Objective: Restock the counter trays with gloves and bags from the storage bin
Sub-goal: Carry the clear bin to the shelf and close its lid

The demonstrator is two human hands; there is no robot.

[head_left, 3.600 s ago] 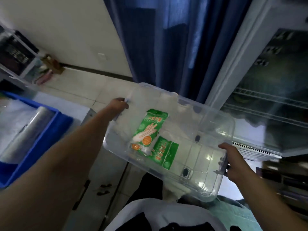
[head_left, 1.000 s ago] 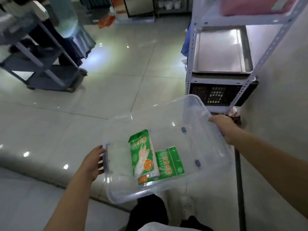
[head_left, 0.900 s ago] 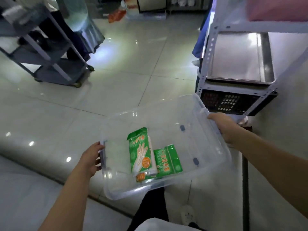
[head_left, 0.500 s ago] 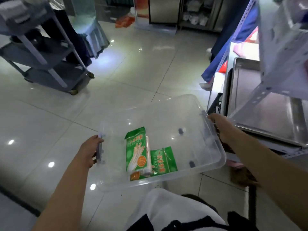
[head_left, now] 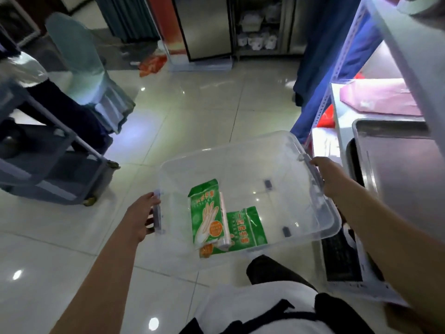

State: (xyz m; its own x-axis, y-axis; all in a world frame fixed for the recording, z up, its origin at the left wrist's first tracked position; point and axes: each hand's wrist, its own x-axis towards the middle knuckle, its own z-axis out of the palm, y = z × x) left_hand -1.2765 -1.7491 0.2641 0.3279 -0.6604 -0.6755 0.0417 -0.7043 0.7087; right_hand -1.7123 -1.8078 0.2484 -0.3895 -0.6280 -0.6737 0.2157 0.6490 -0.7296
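Clear storage bin [head_left: 313, 213]: carried above the tiled floor [head_left: 192, 121], gripped at its left end handle by the left hand [head_left: 142, 216] and at its right end handle by the right hand [head_left: 331, 179]. Contents: two green glove packets [head_left: 207, 210], overlapped near the bin's front wall. Steel tray [head_left: 397, 169]: shelved at right.

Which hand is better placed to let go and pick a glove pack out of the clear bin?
Left, probably. The left hand grips the bin end nearest the green glove packs; the right hand holds the far end.
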